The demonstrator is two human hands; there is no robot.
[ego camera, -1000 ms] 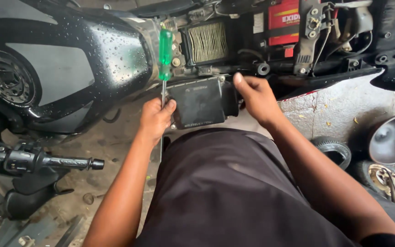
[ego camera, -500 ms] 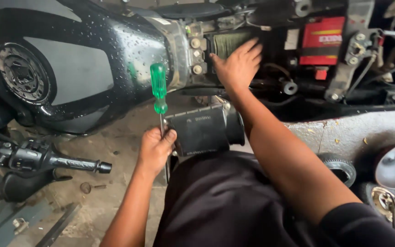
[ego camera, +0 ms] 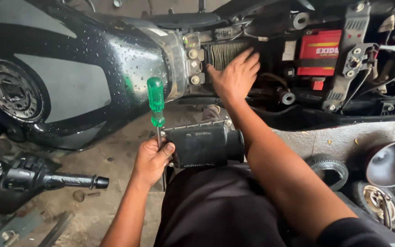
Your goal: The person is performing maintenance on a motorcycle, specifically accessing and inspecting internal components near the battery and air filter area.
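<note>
My left hand [ego camera: 152, 158] grips the metal shaft of a green-handled screwdriver [ego camera: 155, 99], handle pointing up, and also rests against a black plastic airbox cover [ego camera: 204, 145] on my lap. My right hand [ego camera: 235, 75] reaches up into the open side of a motorcycle, fingers spread on the pleated air filter element [ego camera: 225, 52]. The black fuel tank [ego camera: 74, 73], wet with droplets, fills the left side.
A red battery [ego camera: 318, 52] sits in the frame right of the filter. A handlebar grip [ego camera: 67, 180] juts out at lower left. A small tyre [ego camera: 330, 169] and a chrome headlight shell [ego camera: 389, 162] lie on the concrete floor at right.
My right hand left the airbox cover and rose onto the air filter in the bike. My left hand stayed low with the screwdriver and cover.
</note>
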